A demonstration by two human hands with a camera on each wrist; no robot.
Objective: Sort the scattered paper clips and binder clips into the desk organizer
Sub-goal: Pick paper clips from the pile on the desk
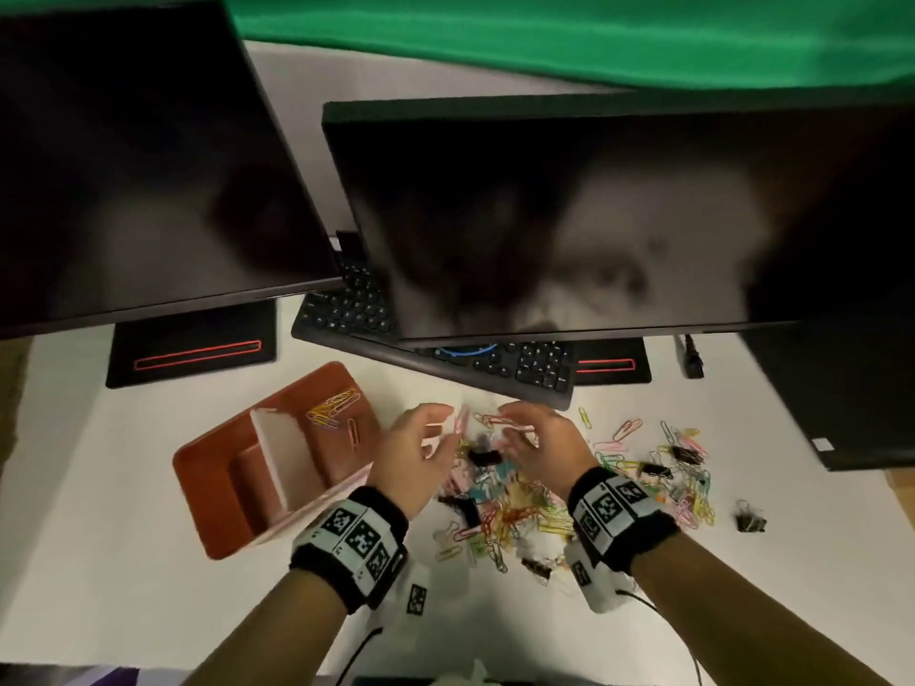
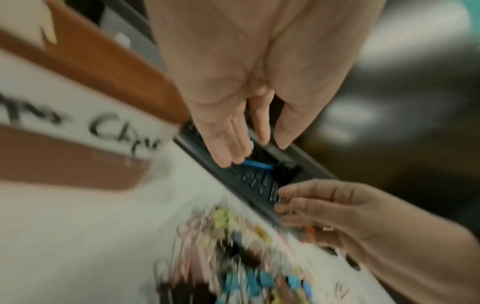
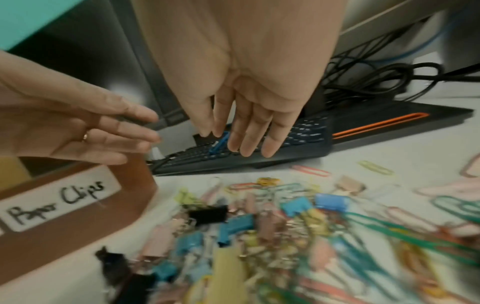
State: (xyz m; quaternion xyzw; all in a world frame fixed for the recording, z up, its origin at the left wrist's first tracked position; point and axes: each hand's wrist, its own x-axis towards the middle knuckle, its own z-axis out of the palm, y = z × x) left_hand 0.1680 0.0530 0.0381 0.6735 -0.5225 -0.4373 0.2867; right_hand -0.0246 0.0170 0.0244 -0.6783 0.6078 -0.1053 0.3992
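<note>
A brown desk organizer (image 1: 223,492) stands left of a pile of coloured paper clips and binder clips (image 1: 520,502) on the white desk. Its far compartment holds a few paper clips (image 1: 334,407), and a front label (image 3: 57,205) reads "Paper Clips". My left hand (image 1: 440,428) and right hand (image 1: 510,430) hover side by side over the pile's far edge, palms facing, fingers straight and holding nothing. A black binder clip (image 1: 484,457) lies below and between them. In the wrist views the left hand (image 2: 255,150) and right hand (image 3: 236,142) are open above the keyboard's edge, with blue binder clips (image 3: 330,202) in the pile.
A black keyboard (image 1: 539,373) lies just beyond the pile, under two dark monitors (image 1: 569,215) on red-striped bases (image 1: 198,356). A lone black binder clip (image 1: 750,517) sits far right. A black box (image 1: 841,388) bounds the right side. Cables (image 3: 376,82) lie behind the keyboard.
</note>
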